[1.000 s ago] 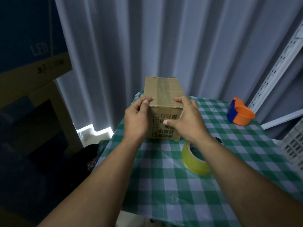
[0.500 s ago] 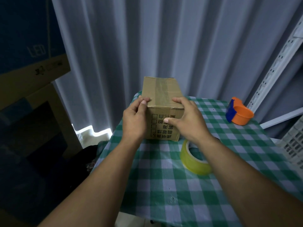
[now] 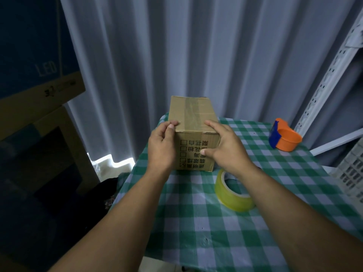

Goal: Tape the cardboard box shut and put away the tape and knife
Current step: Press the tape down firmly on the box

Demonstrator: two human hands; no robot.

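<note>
While both hands, left hand (image 3: 161, 148) and right hand (image 3: 224, 147), clasp the taped cardboard box (image 3: 193, 134) on the checked counter (image 3: 216, 242), the yellow tape roll (image 3: 232, 195) lies at the box's five o'clock, the orange dispenser (image 3: 284, 138) at three.

Head view, forward and down

one box (image 3: 193, 122) stands on the desk (image 3: 216, 232). one yellow tape roll (image 3: 232, 195) lies there, and one orange dispenser (image 3: 284, 138). two hands: left (image 3: 161, 148), right (image 3: 225, 146). one white crate (image 3: 351, 169) at the right edge.
</note>
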